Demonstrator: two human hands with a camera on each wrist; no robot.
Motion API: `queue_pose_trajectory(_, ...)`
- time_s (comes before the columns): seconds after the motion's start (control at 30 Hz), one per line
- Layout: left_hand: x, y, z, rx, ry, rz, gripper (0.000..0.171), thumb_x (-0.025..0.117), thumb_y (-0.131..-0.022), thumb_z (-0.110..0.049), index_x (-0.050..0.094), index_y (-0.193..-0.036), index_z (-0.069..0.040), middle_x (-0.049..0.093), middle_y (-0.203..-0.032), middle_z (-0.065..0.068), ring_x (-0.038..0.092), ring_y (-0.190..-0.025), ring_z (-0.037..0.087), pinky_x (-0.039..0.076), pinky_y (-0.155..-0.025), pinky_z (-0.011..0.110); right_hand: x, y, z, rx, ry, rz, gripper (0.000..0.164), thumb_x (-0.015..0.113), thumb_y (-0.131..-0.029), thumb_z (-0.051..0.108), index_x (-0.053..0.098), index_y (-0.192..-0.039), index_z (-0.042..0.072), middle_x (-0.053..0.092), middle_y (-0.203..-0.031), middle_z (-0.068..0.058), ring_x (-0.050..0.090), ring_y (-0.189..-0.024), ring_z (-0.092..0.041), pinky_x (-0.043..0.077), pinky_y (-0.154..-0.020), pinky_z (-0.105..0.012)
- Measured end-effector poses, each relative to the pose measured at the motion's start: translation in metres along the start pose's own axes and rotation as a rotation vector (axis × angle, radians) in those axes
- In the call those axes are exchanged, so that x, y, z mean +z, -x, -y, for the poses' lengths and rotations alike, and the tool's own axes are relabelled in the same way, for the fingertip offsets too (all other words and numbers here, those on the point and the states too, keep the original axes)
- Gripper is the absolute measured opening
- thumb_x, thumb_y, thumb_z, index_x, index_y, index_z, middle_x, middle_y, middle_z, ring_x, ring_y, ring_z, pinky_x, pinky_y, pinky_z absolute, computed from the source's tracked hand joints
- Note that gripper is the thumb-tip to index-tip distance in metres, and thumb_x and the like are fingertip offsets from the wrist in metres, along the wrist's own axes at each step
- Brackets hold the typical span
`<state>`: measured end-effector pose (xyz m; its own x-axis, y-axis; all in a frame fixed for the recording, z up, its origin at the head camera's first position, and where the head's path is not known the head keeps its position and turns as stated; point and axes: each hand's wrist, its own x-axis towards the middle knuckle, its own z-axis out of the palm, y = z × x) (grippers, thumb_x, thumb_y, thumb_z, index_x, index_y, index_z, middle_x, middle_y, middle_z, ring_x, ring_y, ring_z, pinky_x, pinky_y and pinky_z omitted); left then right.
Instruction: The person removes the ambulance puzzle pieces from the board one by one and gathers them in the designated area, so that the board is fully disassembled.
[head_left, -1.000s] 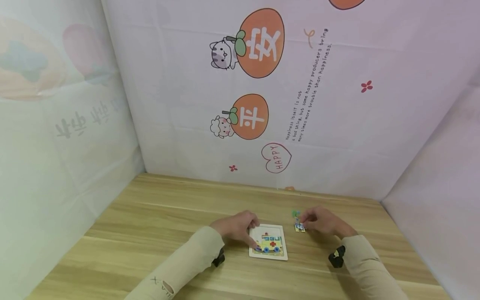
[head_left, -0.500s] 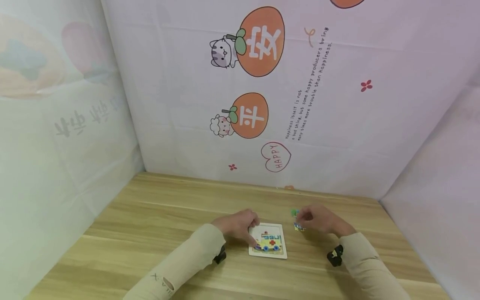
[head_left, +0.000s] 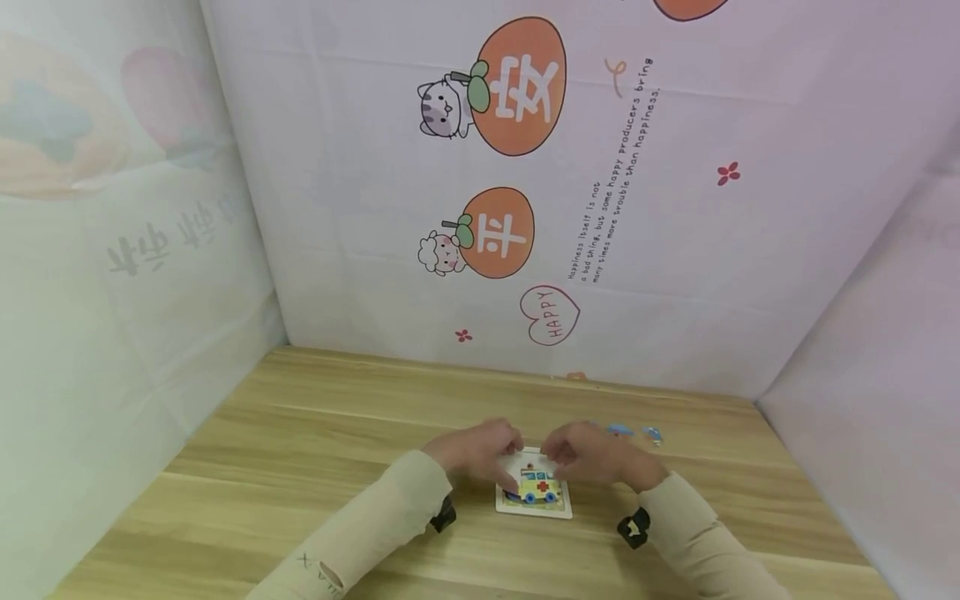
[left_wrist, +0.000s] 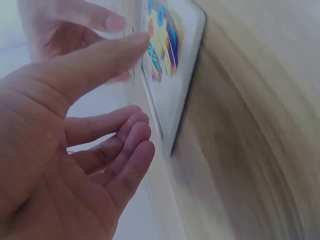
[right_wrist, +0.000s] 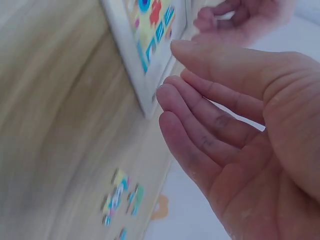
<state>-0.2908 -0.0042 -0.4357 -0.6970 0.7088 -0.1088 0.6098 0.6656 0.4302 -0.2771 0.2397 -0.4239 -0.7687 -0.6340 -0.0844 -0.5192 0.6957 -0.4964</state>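
A shallow, white-rimmed picture-puzzle tray was laid flat on a light wood-grain table, and its near part was filled by a yellow ambulance picture marked with a red cross and set on blue wheels. The white floor of the tray was left exposed at the far side.

The tray's left edge was met by the bare left hand, whose thumb was stretched toward the picture while its fingers were held loosely bent, with a gap between them and the thumb. Whether the picture was touched by the thumb tip could not be told.

The bare right hand was held at the tray's far right corner, its fingers lightly bent and set apart from the thumb; contact with the rim could not be made out.

Beyond the right hand, small blue jigsaw pieces were scattered on the table, and in the right wrist view a yellow-and-blue jigsaw piece was also seen. Both forearms were covered by beige sleeves, below which black wrist devices were worn. The table was backed by a white printed sheet decorated with orange fruits.
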Motion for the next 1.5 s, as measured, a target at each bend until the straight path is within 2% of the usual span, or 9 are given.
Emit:
queue_pose_trajectory(0.17, 0.004, 0.001, -0.006, -0.010, -0.003, -0.015, 0.061, 0.089, -0.086, -0.033, 0.064, -0.133, -0.004, 0.064, -0.121, 0.003, 0.058, -0.106, 0.009, 0.054, -0.096, 0.022, 0.008, -0.005, 0.010, -0.004, -0.037, 0.014, 0.033, 0.076, -0.091, -0.002, 0.070, -0.124, -0.005, 0.074, -0.120, -0.015, 0.072, -0.108, -0.029, 0.062, -0.092, -0.041)
queue_pose_trajectory(0.37, 0.010, 0.001, -0.011, -0.009, 0.027, -0.035, 0.062, 0.091, -0.085, -0.035, 0.065, -0.133, -0.005, 0.063, -0.120, 0.002, 0.055, -0.103, 0.008, 0.053, -0.090, 0.021, 0.016, -0.008, 0.008, -0.038, -0.057, 0.008, 0.030, 0.077, -0.090, -0.005, 0.073, -0.119, -0.002, 0.076, -0.112, -0.010, 0.072, -0.102, -0.025, 0.063, -0.088, -0.036)
queue_pose_trajectory(0.5, 0.014, -0.002, -0.010, -0.011, 0.044, -0.037, 0.060, 0.090, -0.085, -0.035, 0.065, -0.132, -0.007, 0.062, -0.120, 0.000, 0.054, -0.102, 0.006, 0.052, -0.091, 0.021, 0.020, -0.007, 0.009, -0.059, -0.025, -0.010, 0.027, 0.079, -0.089, -0.005, 0.074, -0.115, -0.001, 0.075, -0.107, -0.007, 0.071, -0.097, -0.021, 0.063, -0.083, -0.034)
queue_pose_trajectory(0.6, 0.017, -0.003, -0.010, -0.017, 0.051, -0.033, 0.060, 0.090, -0.085, -0.035, 0.065, -0.132, -0.008, 0.062, -0.119, -0.001, 0.053, -0.101, 0.005, 0.052, -0.090, 0.020, 0.020, -0.005, 0.011, -0.074, 0.004, -0.018, 0.027, 0.078, -0.089, -0.008, 0.074, -0.115, -0.001, 0.074, -0.110, -0.010, 0.070, -0.098, -0.023, 0.062, -0.083, -0.036)
queue_pose_trajectory(1.03, 0.019, -0.007, -0.007, -0.046, 0.107, -0.033, 0.062, 0.093, -0.083, -0.033, 0.065, -0.132, -0.008, 0.063, -0.119, -0.002, 0.057, -0.104, 0.006, 0.053, -0.095, 0.023, 0.021, -0.004, 0.014, -0.032, 0.049, -0.014, 0.032, 0.077, -0.089, -0.007, 0.075, -0.120, 0.002, 0.069, -0.113, -0.008, 0.064, -0.100, -0.021, 0.058, -0.083, -0.030)
queue_pose_trajectory(1.27, 0.018, -0.009, -0.008, -0.044, 0.105, -0.032, 0.059, 0.092, -0.083, -0.033, 0.066, -0.130, -0.008, 0.063, -0.118, -0.001, 0.056, -0.103, 0.006, 0.053, -0.094, 0.023, 0.020, -0.005, 0.013, -0.069, 0.080, -0.044, 0.033, 0.079, -0.086, -0.009, 0.074, -0.117, 0.001, 0.070, -0.110, -0.008, 0.064, -0.098, -0.021, 0.058, -0.082, -0.031)
queue_pose_trajectory(1.5, 0.022, -0.009, -0.008, -0.055, 0.113, -0.028, 0.053, 0.092, -0.083, -0.032, 0.066, -0.124, -0.010, 0.060, -0.112, -0.004, 0.052, -0.097, 0.005, 0.051, -0.089, 0.022, 0.021, -0.007, 0.013, -0.039, 0.073, -0.054, 0.032, 0.084, -0.084, -0.006, 0.072, -0.113, 0.002, 0.071, -0.108, -0.006, 0.065, -0.098, -0.019, 0.060, -0.085, -0.035)
